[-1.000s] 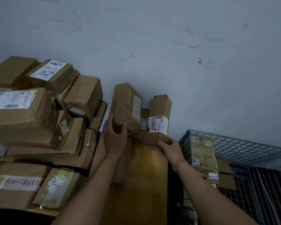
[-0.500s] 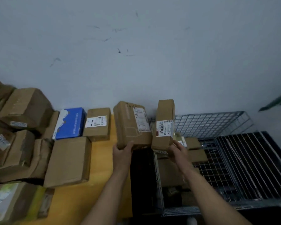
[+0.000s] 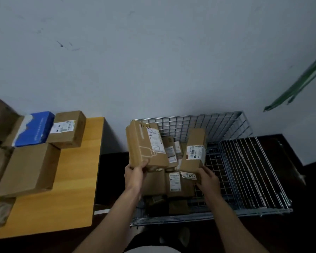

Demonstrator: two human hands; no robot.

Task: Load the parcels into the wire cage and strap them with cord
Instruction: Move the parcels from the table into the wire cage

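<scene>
Now: a double carry

The left hand (image 3: 135, 173) curls its fingers (image 3: 144, 164) round the near end of the larger parcel (image 3: 144, 143); the right hand (image 3: 207, 177) grips the slim parcel (image 3: 192, 152) likewise. Both forearms (image 3: 117, 212) reach over the wire cage (image 3: 226, 123), loaded parcels (image 3: 174, 181) lying inside. Right fingertips are hidden behind cardboard; I can't read the labels (image 3: 155, 141).

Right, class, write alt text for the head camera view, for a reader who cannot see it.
Over a wire cage, the left hand grips a larger cardboard parcel and the right hand a narrower parcel. More parcels lie in the cage; others, one a blue box, sit on a wooden table to its left.
</scene>
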